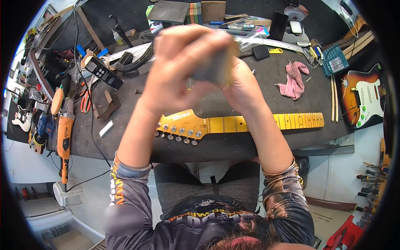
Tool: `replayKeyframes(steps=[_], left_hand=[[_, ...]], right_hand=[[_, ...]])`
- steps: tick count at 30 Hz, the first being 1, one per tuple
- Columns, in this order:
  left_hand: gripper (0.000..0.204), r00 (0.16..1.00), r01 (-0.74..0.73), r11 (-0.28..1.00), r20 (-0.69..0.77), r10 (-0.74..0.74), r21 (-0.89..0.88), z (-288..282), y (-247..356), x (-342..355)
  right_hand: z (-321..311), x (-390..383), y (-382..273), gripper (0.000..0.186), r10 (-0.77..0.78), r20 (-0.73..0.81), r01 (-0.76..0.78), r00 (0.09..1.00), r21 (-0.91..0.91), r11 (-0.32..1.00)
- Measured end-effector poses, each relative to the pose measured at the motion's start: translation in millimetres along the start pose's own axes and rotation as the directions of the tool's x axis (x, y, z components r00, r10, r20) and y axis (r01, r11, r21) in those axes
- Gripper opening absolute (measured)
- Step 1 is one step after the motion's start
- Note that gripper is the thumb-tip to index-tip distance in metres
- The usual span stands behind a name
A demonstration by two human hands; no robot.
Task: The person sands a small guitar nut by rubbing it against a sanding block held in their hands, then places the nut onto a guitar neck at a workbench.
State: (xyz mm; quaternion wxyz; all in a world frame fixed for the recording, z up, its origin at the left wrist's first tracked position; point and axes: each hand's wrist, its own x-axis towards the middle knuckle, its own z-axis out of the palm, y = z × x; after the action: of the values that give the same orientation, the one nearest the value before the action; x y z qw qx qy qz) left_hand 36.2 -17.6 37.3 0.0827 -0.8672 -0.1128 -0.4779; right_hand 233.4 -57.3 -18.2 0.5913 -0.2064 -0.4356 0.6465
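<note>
Forearms (139, 129) raised, converging — left hand (177, 62) curled, blurred; right hand (243, 85) partly hidden.

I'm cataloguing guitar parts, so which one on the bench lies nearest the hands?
The yellow neck with silver tuners on its headstock: it lies below the left hand and right hand in the picture, while the sunburst body sits farther right.

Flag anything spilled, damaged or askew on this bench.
Nothing looks plainly spilled or damaged. Mildly odd: the guitar neck lies with no body attached, and the pink cloth sits crumpled behind it rather than folded.
</note>
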Motion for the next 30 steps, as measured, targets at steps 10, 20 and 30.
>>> replayKeyframes(steps=[10,20,30], left_hand=[[0.07,0.983,0.125,0.99,-0.129,-0.132,-0.057,0,-16,-12],[0.077,0.985,0.14,0.99,-0.104,-0.138,0.016,-9,-36,-35],[0.082,0.982,0.153,0.988,-0.112,-0.151,0.013,-12,-43,-40]], right_hand=[[-12,11,3,0.026,-0.003,0.045,0.003,0.999,0.007,1.0],[-11,9,4,0.024,0.022,0.042,-0.02,0.999,-0.039,0.999],[-13,7,2,0.024,0.04,0.085,-0.037,0.996,-0.038,0.999]])
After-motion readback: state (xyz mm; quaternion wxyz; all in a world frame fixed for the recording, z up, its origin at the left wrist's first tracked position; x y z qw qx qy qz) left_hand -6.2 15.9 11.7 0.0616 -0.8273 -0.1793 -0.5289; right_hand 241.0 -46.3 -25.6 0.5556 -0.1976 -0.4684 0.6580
